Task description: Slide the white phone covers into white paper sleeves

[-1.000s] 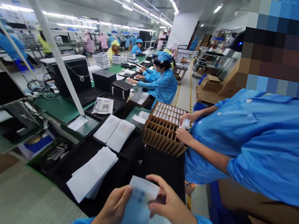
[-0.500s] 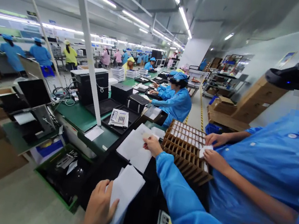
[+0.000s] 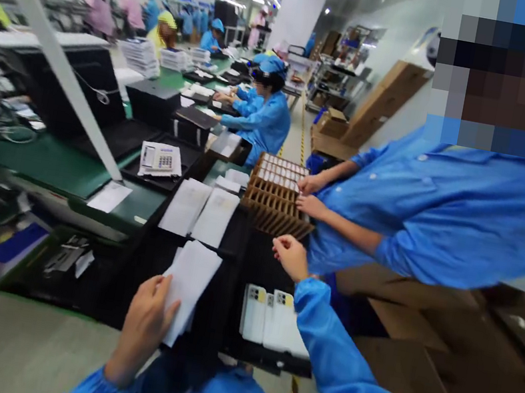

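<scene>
My left hand [image 3: 147,318] grips the left edge of a small stack of white sheets [image 3: 194,279], its thumb lying across the top. Over the black tray on the right is my right hand [image 3: 291,257], thumb and fingertips pinched together; anything between them is too small to make out. Below it, several white phones or phone back covers [image 3: 254,317] with camera cut-outs lie side by side, partly behind my sleeve. Two more piles of white sheets [image 3: 185,207] rest in the black tray ahead of my left hand.
A co-worker's hands [image 3: 312,195] work at a brown divided box [image 3: 272,198] holding white pieces. A calculator [image 3: 161,160] sits on the left, near a slanting white pole [image 3: 64,53]. A green-rimmed bin [image 3: 76,272] stands low at left. Another person [image 3: 262,112] sits further along the bench.
My right hand has left the white sheet piles and moved right, over the black tray with the phones. The view has turned right and down. My left hand stays on its stack.
</scene>
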Action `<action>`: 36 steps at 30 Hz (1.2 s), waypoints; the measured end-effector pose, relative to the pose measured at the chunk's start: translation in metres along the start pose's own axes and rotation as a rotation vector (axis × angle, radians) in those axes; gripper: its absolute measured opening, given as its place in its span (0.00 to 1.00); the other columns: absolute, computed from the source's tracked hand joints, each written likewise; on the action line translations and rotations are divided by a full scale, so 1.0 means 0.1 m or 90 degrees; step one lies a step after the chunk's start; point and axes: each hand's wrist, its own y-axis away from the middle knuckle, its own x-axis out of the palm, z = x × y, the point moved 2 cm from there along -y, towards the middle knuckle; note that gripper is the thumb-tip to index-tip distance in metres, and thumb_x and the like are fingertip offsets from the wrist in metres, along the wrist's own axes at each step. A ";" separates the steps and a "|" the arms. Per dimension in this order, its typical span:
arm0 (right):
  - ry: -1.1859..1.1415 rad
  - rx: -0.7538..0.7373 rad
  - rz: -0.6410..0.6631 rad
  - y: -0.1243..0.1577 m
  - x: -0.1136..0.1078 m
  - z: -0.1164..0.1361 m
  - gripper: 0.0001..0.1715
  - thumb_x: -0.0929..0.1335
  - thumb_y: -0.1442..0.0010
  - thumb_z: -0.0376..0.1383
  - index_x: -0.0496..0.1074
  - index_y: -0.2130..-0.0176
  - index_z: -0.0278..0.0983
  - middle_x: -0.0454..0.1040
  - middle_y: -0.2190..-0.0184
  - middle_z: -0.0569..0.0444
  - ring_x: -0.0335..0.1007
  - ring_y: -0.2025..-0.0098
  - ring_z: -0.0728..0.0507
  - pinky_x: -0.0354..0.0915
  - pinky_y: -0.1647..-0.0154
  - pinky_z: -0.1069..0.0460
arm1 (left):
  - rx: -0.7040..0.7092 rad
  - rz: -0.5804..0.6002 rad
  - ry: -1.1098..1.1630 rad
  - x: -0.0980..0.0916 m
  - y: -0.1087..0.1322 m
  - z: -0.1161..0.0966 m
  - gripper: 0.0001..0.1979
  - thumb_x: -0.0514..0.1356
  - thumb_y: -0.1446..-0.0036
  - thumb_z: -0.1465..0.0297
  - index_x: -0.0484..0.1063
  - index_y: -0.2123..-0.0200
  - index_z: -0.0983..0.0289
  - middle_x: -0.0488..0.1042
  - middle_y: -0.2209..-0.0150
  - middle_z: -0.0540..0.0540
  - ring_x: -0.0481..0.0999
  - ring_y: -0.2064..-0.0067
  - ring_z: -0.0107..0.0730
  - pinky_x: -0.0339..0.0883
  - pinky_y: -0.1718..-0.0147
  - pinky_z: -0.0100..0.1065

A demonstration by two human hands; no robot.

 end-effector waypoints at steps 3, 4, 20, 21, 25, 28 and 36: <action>0.097 0.100 0.034 0.60 0.02 -0.83 0.08 0.68 0.43 0.36 0.71 0.72 0.35 0.76 0.73 0.53 0.73 0.67 0.45 0.66 0.61 0.51 | 0.008 0.012 0.023 0.03 -0.06 0.06 0.26 0.52 0.42 0.61 0.66 0.46 0.72 0.68 0.50 0.68 0.69 0.50 0.52 0.67 0.49 0.49; 0.122 0.135 0.050 0.77 0.09 -1.06 0.07 0.69 0.45 0.34 0.70 0.73 0.34 0.76 0.73 0.53 0.73 0.65 0.45 0.66 0.59 0.50 | 0.008 0.017 0.021 0.02 -0.09 0.08 0.27 0.52 0.42 0.60 0.66 0.45 0.72 0.68 0.50 0.68 0.69 0.50 0.53 0.67 0.49 0.50; 0.206 0.468 0.006 0.87 0.62 -2.46 0.46 0.76 0.58 0.48 0.59 0.47 0.32 0.64 0.44 0.34 0.62 0.42 0.28 0.58 0.46 0.37 | -0.078 0.108 -0.096 -0.37 -0.25 -0.14 0.17 0.51 0.40 0.60 0.76 0.68 0.63 0.80 0.68 0.57 0.79 0.66 0.38 0.67 0.67 0.32; 0.203 0.468 0.010 0.88 0.62 -2.48 0.46 0.76 0.58 0.49 0.59 0.47 0.32 0.64 0.44 0.34 0.62 0.43 0.28 0.58 0.46 0.37 | -0.067 0.113 -0.106 -0.37 -0.25 -0.16 0.18 0.51 0.40 0.61 0.77 0.69 0.63 0.81 0.70 0.56 0.79 0.68 0.38 0.67 0.69 0.31; 0.188 0.462 0.019 0.93 0.57 -2.54 0.46 0.74 0.55 0.51 0.58 0.46 0.31 0.65 0.44 0.32 0.63 0.42 0.28 0.58 0.47 0.37 | -0.044 0.060 -0.152 -0.35 -0.25 -0.19 0.20 0.47 0.39 0.63 0.77 0.64 0.65 0.82 0.68 0.60 0.81 0.65 0.43 0.70 0.67 0.35; 0.165 0.459 0.024 0.96 0.51 -2.55 0.40 0.71 0.50 0.50 0.60 0.46 0.31 0.66 0.45 0.32 0.64 0.43 0.27 0.59 0.48 0.36 | -0.021 -0.034 -0.136 -0.44 -0.20 -0.27 0.22 0.44 0.38 0.62 0.75 0.63 0.65 0.80 0.63 0.63 0.79 0.57 0.46 0.72 0.59 0.40; 0.011 0.416 0.039 0.99 0.22 -2.51 0.12 0.67 0.48 0.42 0.74 0.71 0.36 0.78 0.62 0.38 0.72 0.50 0.27 0.64 0.51 0.36 | -0.217 -0.132 0.244 -0.91 -0.03 -0.93 0.17 0.61 0.47 0.54 0.77 0.75 0.62 0.77 0.78 0.53 0.76 0.74 0.37 0.70 0.75 0.32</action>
